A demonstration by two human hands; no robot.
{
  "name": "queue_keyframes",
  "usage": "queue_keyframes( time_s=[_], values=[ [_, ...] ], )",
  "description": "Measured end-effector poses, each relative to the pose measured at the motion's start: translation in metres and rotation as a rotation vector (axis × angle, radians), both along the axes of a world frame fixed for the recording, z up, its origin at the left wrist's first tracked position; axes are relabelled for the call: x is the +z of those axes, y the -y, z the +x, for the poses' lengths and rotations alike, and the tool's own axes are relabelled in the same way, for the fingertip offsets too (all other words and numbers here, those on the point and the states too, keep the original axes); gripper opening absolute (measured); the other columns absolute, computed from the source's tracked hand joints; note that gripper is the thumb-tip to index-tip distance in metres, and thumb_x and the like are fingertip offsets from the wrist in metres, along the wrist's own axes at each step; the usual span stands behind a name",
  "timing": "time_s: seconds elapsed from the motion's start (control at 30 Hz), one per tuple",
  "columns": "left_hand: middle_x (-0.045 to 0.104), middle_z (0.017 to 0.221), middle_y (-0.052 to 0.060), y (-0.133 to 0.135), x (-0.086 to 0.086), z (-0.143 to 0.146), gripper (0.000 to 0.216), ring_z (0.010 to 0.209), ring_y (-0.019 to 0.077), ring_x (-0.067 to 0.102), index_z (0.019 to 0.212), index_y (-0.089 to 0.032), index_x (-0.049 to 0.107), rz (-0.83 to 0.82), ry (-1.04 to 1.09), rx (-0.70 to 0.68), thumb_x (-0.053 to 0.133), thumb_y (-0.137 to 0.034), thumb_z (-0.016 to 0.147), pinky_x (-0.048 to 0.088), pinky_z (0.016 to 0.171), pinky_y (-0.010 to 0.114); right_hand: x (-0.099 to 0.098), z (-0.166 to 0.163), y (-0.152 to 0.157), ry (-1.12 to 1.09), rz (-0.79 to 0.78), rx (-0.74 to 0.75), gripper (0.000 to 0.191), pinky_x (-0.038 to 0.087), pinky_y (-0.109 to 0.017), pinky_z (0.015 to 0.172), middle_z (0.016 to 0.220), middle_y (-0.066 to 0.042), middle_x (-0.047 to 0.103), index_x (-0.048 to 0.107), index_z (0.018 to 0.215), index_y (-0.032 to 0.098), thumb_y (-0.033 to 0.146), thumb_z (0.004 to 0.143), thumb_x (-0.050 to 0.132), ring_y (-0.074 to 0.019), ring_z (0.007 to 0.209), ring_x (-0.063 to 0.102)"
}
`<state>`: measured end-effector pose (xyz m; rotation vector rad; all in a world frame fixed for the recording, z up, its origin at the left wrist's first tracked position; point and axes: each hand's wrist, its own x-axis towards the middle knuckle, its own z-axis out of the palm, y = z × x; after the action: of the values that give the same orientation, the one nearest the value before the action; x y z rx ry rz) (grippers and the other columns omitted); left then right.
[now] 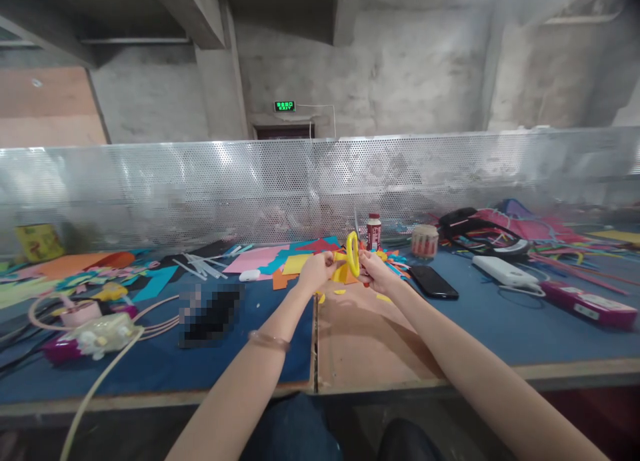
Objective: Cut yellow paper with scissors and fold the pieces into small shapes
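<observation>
My left hand (320,269) is closed, its fingertips pinching a small yellow piece (341,273) that looks like paper or felt. Close beside it, my right hand (379,272) is closed at the edge of an upright yellow loop (353,254), which may be a scissors handle. The rest of that item is hidden by the fingers. Both hands are held above the far part of a bare brown board (370,341). Small yellow scraps (384,298) lie on the board below them. Behind my right hand is a pile of orange and blue strips (399,264).
A dark red bottle (373,232) and a ribbed tub (425,241) stand behind. To the right lie a black phone (434,282), a white power bank (505,272) and a purple power strip (587,304). Coloured sheets (257,258) and cables (105,374) are left. A perforated metal screen (280,174) runs behind.
</observation>
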<state>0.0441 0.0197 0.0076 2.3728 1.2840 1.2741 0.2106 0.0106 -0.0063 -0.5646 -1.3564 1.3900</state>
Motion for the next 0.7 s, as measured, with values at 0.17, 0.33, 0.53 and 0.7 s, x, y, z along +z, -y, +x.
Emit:
queue_keyframes(
  time_s=[0.17,0.33,0.53,0.7],
  values=[
    [0.057,0.062,0.001,0.003,0.005,-0.002,0.018,0.055,0.0121,0.050,0.067,-0.016,0.057,-0.111,0.161,-0.110,0.060,-0.034,0.065,0.035,0.051,0.022,0.009,-0.002,0.011,0.069,-0.048,0.031,0.043,0.010,-0.015,0.030,0.045,0.011,0.023,0.032,0.065,0.021,0.054,0.066,0.058,-0.0019,0.035,0.013],
    [0.058,0.069,0.001,0.004,0.004,-0.009,0.042,0.054,0.0108,0.051,0.100,-0.017,0.054,-0.401,0.279,-0.346,0.065,-0.029,0.061,0.037,0.051,0.021,0.019,0.001,0.023,0.061,-0.110,0.152,0.038,0.008,-0.016,0.028,0.045,0.009,0.027,0.039,0.069,0.020,0.055,0.069,0.053,-0.0027,0.033,0.012],
    [0.056,0.071,-0.001,0.008,0.007,-0.016,0.050,0.055,0.0106,0.054,0.103,-0.021,0.047,-0.526,0.306,-0.551,0.068,-0.025,0.057,0.040,0.052,0.021,0.016,0.007,0.020,-0.015,-0.163,0.069,0.032,0.009,-0.015,0.029,0.042,0.010,0.025,0.043,0.071,0.021,0.050,0.067,0.056,-0.0025,0.032,0.013],
    [0.062,0.087,0.005,0.012,0.012,-0.015,0.025,0.077,0.0147,0.058,0.086,-0.020,0.061,-0.537,0.146,-0.616,0.064,-0.022,0.061,0.043,0.067,0.024,0.004,0.009,0.004,-0.027,-0.208,0.021,0.030,0.011,-0.016,0.031,0.044,0.009,0.032,0.044,0.071,0.021,0.048,0.067,0.056,-0.0024,0.032,0.015]
  ],
)
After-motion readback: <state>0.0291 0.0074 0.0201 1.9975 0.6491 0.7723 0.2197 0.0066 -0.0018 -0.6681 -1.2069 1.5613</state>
